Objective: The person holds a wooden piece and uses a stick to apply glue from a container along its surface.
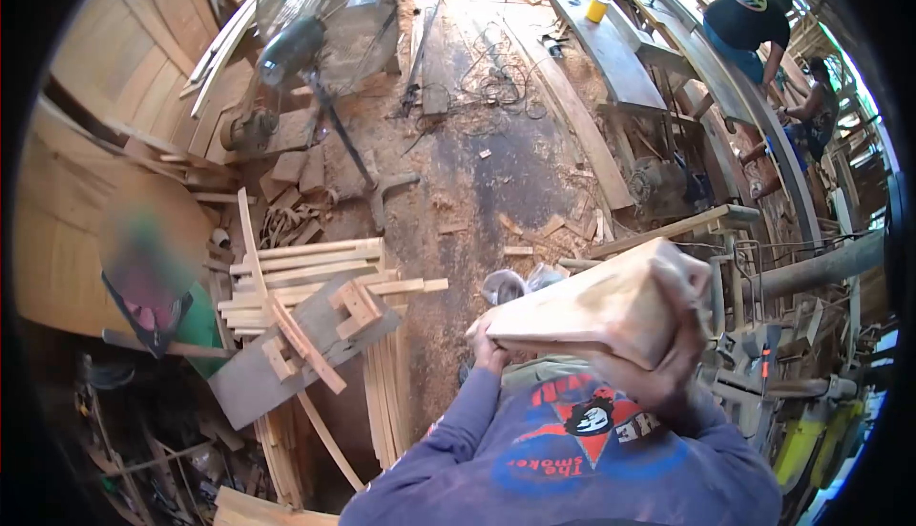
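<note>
Held before the shirt (592, 469): pale wooden block (577, 306), presumably stiff, fairly heavy, hardly slippery. Clasped at its left end by the left grip (489, 347), closely curled; spanned at the broad end by the right grip (676, 349), wider but wrapped on. Best supported at both ends.

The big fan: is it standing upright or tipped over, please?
The fan is upright: its pole rises from the feet on the floor and carries the round cage.

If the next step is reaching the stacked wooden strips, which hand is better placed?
Probably the left hand: it appears nearer the stacked wooden strips. The right hand holds the farther end of the wooden piece; both are occupied.
</note>
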The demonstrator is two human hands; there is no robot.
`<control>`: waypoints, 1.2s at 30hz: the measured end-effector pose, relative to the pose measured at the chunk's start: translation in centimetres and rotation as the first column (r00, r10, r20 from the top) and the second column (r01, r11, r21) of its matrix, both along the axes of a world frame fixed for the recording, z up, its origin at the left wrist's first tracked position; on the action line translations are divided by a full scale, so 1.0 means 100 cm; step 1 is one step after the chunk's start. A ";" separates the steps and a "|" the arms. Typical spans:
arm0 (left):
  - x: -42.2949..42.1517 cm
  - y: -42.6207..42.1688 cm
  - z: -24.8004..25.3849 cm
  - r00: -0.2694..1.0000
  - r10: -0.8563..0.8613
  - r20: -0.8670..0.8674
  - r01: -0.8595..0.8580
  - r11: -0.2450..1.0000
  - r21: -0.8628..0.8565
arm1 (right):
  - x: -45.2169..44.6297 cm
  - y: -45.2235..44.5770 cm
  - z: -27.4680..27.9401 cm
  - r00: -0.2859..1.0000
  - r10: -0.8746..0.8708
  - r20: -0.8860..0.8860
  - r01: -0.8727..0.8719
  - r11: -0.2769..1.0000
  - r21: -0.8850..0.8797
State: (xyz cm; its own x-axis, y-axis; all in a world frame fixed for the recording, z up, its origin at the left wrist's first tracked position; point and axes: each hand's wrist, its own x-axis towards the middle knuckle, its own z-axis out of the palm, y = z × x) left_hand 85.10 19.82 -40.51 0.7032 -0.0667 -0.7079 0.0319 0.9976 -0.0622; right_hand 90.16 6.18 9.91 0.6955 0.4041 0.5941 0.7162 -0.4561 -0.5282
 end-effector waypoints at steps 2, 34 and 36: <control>0.088 -0.010 0.020 0.990 -0.115 0.081 0.114 0.993 0.023 | 0.040 -0.024 -0.002 0.994 -0.104 0.021 0.101 0.990 0.101; 1.036 -0.138 0.162 0.464 -0.787 -0.407 0.803 0.178 0.569 | 0.589 -0.281 -0.262 0.408 -0.583 -0.702 0.574 -0.434 0.694; 1.055 -0.166 0.171 0.489 -0.780 -0.390 0.775 0.183 0.605 | 0.600 -0.293 -0.277 0.424 -0.581 -0.695 0.555 -0.439 0.706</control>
State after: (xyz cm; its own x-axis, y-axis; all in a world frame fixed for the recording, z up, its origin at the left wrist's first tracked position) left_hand 190.64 3.20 -23.44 0.5755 -0.1370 -0.8062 0.8136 0.1952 0.5476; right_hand 150.20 -23.17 -17.83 0.0937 -0.9887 -0.1168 0.4283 0.1459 -0.8918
